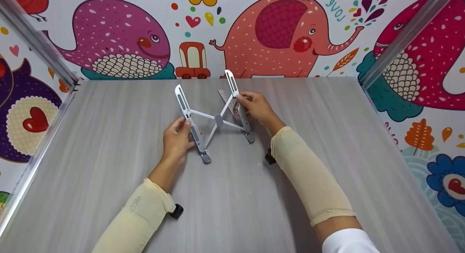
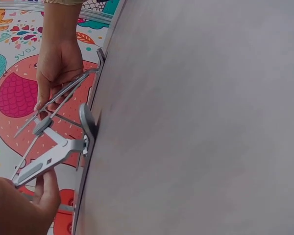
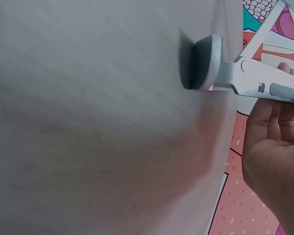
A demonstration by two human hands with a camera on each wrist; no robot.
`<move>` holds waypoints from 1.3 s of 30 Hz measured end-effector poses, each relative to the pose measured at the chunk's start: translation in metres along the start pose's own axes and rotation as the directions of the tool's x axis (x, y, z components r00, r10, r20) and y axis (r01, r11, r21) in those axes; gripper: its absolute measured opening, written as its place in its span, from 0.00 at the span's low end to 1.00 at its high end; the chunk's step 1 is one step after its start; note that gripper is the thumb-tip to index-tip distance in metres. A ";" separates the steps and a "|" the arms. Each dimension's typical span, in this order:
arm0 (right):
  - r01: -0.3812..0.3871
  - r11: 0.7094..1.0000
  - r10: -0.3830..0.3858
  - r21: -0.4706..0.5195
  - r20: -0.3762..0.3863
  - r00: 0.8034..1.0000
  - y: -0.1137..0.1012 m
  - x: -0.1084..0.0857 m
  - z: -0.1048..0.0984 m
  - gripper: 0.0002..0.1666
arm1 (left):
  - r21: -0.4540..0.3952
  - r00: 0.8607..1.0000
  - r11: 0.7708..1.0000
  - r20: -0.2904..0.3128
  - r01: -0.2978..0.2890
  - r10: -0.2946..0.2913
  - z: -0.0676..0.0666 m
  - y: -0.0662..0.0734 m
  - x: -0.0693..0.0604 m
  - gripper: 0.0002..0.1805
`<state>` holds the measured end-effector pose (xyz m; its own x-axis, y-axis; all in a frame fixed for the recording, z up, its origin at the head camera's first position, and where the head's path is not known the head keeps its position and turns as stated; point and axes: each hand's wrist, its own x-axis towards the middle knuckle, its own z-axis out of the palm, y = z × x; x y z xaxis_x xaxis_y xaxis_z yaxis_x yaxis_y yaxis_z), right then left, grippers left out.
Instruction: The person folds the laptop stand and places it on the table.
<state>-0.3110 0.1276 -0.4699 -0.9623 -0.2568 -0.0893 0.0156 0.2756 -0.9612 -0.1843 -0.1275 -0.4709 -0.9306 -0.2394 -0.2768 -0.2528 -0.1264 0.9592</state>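
Note:
A silver folding laptop stand [image 1: 219,120] stands unfolded on the table, its thin crossed bars meeting at a grey round hub. Its two side arms slope up and away, with grey pads on them and grey feet at the near ends. My left hand [image 1: 176,138] grips the left side arm, thumb on top and fingers around the outer side. My right hand [image 1: 259,107] pinches the right side arm near its upper joint. In the left wrist view both hands hold the stand [image 2: 51,159]. In the right wrist view the right hand [image 3: 274,142] holds the arm beside a grey foot [image 3: 206,62].
The stand rests on a grey wood-grain table [image 1: 232,209]. Behind it rises a wall panel [image 1: 198,24] printed with cartoon animals. Metal posts [image 1: 403,42] stand at the back corners. Both forearms wear cream sleeves [image 1: 308,169] with black wrist pieces.

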 end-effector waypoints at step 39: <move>-0.124 0.991 0.116 -0.043 -0.157 0.981 0.009 -0.082 -0.060 0.19 | 0.147 0.975 0.989 0.224 -0.016 -0.017 0.054 0.010 0.014 0.19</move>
<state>-0.2481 0.2066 -0.4552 -0.9846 -0.0749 -0.1579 0.1231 0.3444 -0.9307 -0.2140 -0.0800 -0.4616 -0.9618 -0.0159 -0.2733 -0.2736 0.0206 0.9616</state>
